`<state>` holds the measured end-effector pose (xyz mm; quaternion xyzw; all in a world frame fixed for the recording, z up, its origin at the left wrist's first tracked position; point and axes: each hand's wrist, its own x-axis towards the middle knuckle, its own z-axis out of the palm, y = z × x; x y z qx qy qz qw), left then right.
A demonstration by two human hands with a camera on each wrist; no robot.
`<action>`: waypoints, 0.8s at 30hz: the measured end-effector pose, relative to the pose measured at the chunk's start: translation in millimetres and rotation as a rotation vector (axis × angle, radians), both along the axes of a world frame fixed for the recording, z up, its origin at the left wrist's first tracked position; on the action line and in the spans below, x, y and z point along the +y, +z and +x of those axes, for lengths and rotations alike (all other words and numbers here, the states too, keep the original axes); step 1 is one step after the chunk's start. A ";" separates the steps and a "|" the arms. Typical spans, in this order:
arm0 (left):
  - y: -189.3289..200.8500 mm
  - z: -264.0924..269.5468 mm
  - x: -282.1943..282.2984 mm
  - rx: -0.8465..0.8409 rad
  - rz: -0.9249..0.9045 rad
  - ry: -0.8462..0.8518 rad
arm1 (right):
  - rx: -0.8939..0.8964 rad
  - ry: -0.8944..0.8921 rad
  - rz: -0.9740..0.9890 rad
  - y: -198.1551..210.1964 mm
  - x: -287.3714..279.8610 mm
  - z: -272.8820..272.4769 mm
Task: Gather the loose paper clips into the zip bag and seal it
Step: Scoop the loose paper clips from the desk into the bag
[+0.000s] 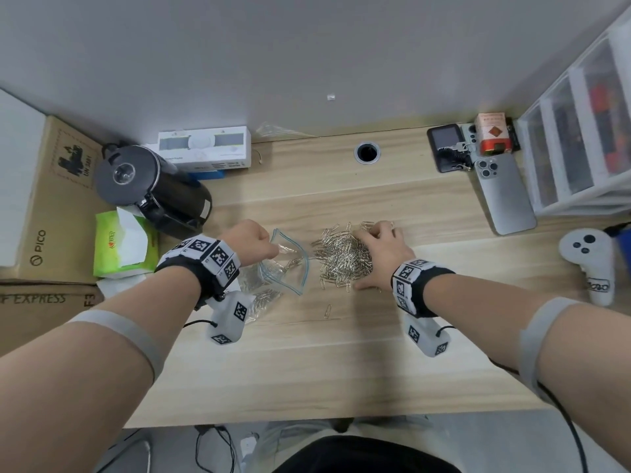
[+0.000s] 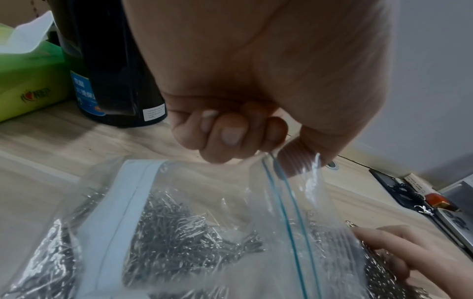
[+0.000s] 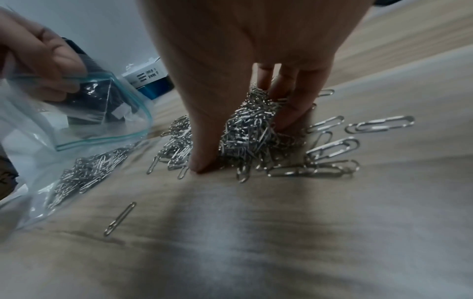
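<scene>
The left hand (image 1: pixel 254 245) pinches the crinkled clear zip bag (image 1: pixel 290 264) (mouth agape) while, at its 3 o'clock, the right hand (image 1: pixel 384 252) clutches glinting wire paper clips (image 1: pixel 338 264).

Silver paper clips (image 1: pixel 343 259), clear blue-edged zip bag (image 1: pixel 290 264), green tissue pack (image 1: pixel 119 249)

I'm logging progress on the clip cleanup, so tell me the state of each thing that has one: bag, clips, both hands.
zip bag: open, unsealed, partly filled.
paper clips: many loose in a pile on the desk.
left hand: pinches the bag's rim.
right hand: fingers and thumb close around a bunch of clips.
</scene>
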<state>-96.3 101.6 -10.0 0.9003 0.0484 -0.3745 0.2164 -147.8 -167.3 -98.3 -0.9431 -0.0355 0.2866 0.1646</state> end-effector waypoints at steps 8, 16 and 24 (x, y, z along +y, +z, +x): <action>-5.4 -1.9 10.2 0.028 -0.029 0.004 | -0.039 0.021 -0.043 -3.4 21.1 -1.5; -11.7 -7.1 6.5 0.010 -0.027 0.014 | -0.083 0.048 0.057 -6.3 20.9 -1.7; -8.3 -7.1 3.8 -0.005 -0.025 0.013 | -0.105 -0.007 0.203 -10.6 20.6 -3.2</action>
